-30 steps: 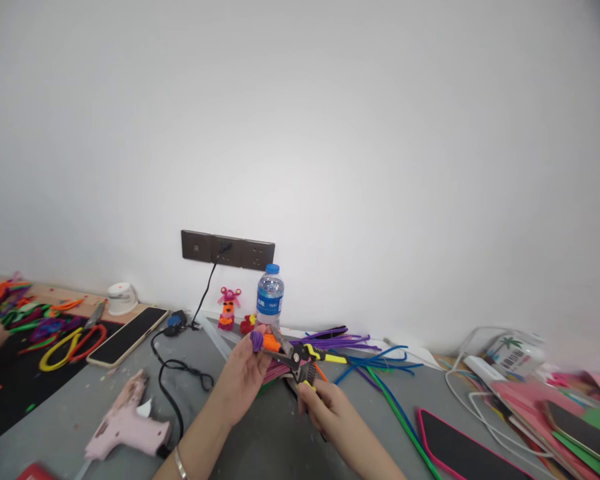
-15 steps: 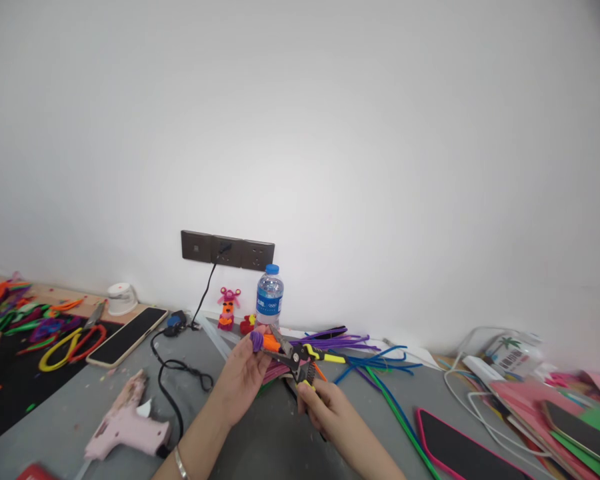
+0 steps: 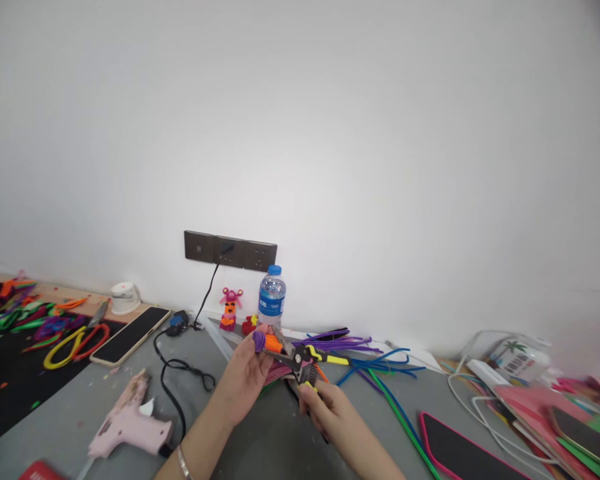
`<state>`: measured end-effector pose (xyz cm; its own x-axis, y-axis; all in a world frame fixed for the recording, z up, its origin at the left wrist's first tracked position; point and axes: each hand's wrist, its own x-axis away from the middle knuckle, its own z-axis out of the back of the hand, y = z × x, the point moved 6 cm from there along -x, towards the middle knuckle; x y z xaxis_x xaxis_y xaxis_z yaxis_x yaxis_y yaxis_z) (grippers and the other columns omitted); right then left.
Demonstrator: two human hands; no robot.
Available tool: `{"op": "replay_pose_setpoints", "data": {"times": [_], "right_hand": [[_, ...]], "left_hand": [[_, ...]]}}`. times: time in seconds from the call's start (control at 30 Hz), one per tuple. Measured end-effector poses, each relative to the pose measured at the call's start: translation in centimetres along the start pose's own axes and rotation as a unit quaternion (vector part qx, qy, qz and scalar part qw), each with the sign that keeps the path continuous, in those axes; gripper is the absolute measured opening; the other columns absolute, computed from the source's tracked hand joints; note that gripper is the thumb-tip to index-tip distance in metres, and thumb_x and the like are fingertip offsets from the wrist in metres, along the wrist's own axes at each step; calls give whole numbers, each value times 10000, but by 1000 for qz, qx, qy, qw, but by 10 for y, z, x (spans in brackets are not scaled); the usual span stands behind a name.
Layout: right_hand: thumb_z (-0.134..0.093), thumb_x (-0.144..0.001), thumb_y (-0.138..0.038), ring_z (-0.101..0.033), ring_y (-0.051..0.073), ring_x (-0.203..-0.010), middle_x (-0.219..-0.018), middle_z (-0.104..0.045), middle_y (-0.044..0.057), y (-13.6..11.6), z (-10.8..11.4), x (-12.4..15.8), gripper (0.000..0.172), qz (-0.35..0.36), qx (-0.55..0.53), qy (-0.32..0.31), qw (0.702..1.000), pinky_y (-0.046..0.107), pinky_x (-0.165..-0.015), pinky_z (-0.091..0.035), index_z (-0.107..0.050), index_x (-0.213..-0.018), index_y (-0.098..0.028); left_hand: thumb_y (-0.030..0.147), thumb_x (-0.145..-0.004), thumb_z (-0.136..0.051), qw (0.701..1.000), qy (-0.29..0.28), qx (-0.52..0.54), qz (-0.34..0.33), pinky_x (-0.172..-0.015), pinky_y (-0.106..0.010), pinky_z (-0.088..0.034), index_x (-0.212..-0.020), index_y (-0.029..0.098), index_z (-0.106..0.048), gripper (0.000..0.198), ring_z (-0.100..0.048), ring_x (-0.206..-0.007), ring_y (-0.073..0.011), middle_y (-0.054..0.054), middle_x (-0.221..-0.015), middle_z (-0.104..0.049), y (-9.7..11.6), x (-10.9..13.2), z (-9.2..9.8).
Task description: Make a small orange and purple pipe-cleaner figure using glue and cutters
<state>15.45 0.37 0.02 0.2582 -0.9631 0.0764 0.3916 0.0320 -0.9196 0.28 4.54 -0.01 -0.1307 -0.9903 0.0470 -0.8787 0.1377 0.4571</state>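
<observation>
Pliers (image 3: 299, 359) with yellow-and-black handles sit in the right grip (image 3: 327, 408), its fingers curled round the lower handle, the upper one free above it. The left grip (image 3: 241, 385) is pinched closed on a purple coil (image 3: 259, 341), with an orange piece (image 3: 273, 343) just right of it, between the pliers' parted jaws. Beyond the left grip stands a bottle (image 3: 272, 297); left of that grip, a pink glue gun (image 3: 130, 427) lies on the table (image 3: 260, 445).

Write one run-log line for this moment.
left hand: holds purple-and-orange craft piece | right hand: grips yellow-handled wire strippers | jaws: open
</observation>
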Motion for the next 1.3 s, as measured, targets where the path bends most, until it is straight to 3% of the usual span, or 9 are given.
{"op": "replay_pose_setpoints", "data": {"times": [0.2,0.4,0.53,0.8,1.07,1.3], "right_hand": [[-322,-731,-848,-336,102,-441,-470,-341,-69,0,0,0,701,10,8,5,1000,229,-456,-259,-518,-660,-179],[-318,-740,-842,-338,100,-433,-473,-354,-66,-1,0,1,702,15,17,10,1000,227,-447,-264,-529,-660,-177],[-313,-731,-850,-344,103,-434,-467,-356,-65,-1,1,0,706,14,21,18,1000,228,-452,-272,-525,-655,-181],[-296,-758,-833,-352,112,-447,-478,-365,-55,0,0,0,707,17,40,19,999,233,-454,-268,-537,-657,-176],[-287,-765,-828,-398,138,-502,-492,-392,-30,-3,4,0,715,29,68,37,997,237,-477,-291,-553,-634,-178],[-285,-780,-815,-411,143,-520,-492,-395,-21,-3,7,0,721,39,80,46,995,236,-479,-286,-567,-618,-171]], "left_hand": [[48,-885,-522,1000,14,1,6,-819,-213,-569,-1153,150,-651,314,-721,-861,-142,-68,-955,-765,0,1,1],[139,-882,-576,1000,-29,-4,2,-861,-230,-549,-1259,192,-584,381,-708,-933,-160,-69,-1038,-747,1,2,-5],[182,-872,-608,998,-55,-4,-8,-870,-240,-545,-1207,206,-603,335,-702,-946,-161,-61,-1044,-739,2,2,-8],[88,-876,-570,1000,-9,26,-1,-835,-258,-569,-903,173,-659,125,-704,-959,-178,-88,-1064,-739,0,-1,0],[82,-888,-543,1000,5,29,4,-832,-241,-569,-1062,181,-641,222,-717,-910,-159,-71,-1020,-751,-2,-1,0],[55,-886,-525,999,20,27,2,-829,-246,-568,-1083,168,-630,251,-725,-862,-154,-60,-946,-762,-1,-2,0]]}}
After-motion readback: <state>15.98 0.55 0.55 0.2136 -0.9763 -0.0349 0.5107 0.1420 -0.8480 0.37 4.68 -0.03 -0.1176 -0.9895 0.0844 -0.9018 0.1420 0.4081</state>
